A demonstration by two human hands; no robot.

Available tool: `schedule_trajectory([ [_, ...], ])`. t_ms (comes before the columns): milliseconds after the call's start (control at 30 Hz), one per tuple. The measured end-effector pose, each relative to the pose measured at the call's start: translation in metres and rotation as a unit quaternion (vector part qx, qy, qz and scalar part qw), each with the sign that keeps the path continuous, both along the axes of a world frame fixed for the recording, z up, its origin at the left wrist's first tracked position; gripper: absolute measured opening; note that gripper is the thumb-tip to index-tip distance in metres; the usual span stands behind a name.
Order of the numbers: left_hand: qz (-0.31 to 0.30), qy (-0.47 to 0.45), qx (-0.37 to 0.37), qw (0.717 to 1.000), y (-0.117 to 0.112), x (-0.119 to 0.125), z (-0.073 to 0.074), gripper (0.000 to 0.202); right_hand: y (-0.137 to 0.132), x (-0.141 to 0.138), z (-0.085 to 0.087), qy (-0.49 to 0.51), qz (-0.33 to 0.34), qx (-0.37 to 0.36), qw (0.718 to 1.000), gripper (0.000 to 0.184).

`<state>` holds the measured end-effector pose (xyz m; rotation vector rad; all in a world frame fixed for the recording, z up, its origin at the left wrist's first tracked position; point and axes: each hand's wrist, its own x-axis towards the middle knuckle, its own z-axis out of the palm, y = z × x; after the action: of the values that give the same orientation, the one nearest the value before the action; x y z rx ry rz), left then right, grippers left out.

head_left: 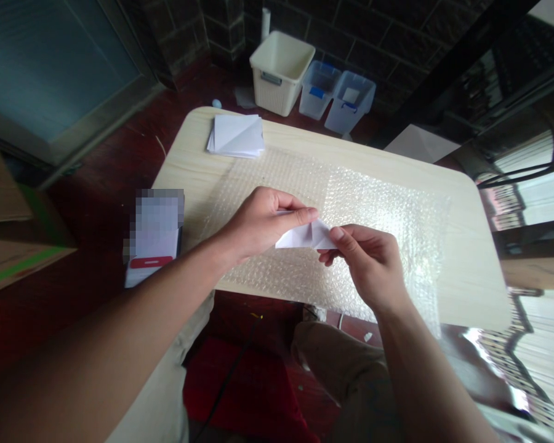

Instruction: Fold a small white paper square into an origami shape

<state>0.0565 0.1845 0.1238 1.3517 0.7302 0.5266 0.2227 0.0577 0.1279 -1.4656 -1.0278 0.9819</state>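
A small folded sheet of white paper [300, 237] is held up between my two hands, above the table. My left hand [263, 221] pinches its upper left part, with the thumb lying along the top edge. At the paper's right corner, my right hand [369, 255] grips it between thumb and fingers. Creases run across the middle of the paper. Under both hands lies a sheet of bubble wrap [364, 191], spread over the pale wooden table [471, 246].
A stack of white paper [236, 135] sits at the table's far left corner. By the left edge is a phone-like device [154, 240], partly pixelated. Behind the table, a cream bin [279, 86] and two clear plastic boxes [321, 92] stand on the floor. A cardboard box [9, 215] is at far left.
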Motion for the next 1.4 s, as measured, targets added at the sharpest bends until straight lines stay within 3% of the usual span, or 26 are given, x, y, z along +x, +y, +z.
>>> schedule_trajectory([
  [200,0.018,-0.017,-0.047,0.999,-0.003,0.001,-0.002,0.031,0.0,-0.002,0.0,-0.006,-0.025,-0.007,1.0,0.028],
  [367,0.122,-0.107,-0.1,0.982,-0.012,0.011,0.002,0.043,0.001,-0.004,-0.005,0.001,-0.092,0.019,0.996,0.03],
  [533,0.192,-0.195,-0.141,0.951,-0.031,0.027,0.006,0.049,0.012,-0.014,-0.003,0.082,-0.171,0.061,0.98,0.031],
  [600,0.192,-0.231,-0.16,0.94,-0.041,0.03,0.007,0.039,0.018,-0.021,0.005,0.137,-0.179,0.072,0.972,0.03],
  [700,0.141,-0.275,-0.13,0.942,-0.052,0.031,0.008,0.026,0.027,-0.032,0.017,0.192,-0.151,0.09,0.966,0.035],
  [833,0.169,-0.276,-0.068,0.944,-0.061,0.027,0.012,0.023,0.03,-0.042,0.023,0.205,-0.136,0.102,0.964,0.035],
  [1067,0.207,-0.207,-0.007,0.956,-0.062,0.024,0.003,0.023,0.024,-0.033,-0.001,0.159,-0.106,0.082,0.978,0.03],
  [1267,0.232,-0.165,0.0,0.959,-0.049,0.032,-0.01,0.018,0.03,-0.017,0.002,0.041,-0.104,0.092,0.989,0.016],
  [1400,0.22,-0.142,-0.014,0.965,-0.049,0.034,-0.014,0.026,0.026,-0.008,0.005,0.05,-0.098,0.094,0.99,0.015],
])
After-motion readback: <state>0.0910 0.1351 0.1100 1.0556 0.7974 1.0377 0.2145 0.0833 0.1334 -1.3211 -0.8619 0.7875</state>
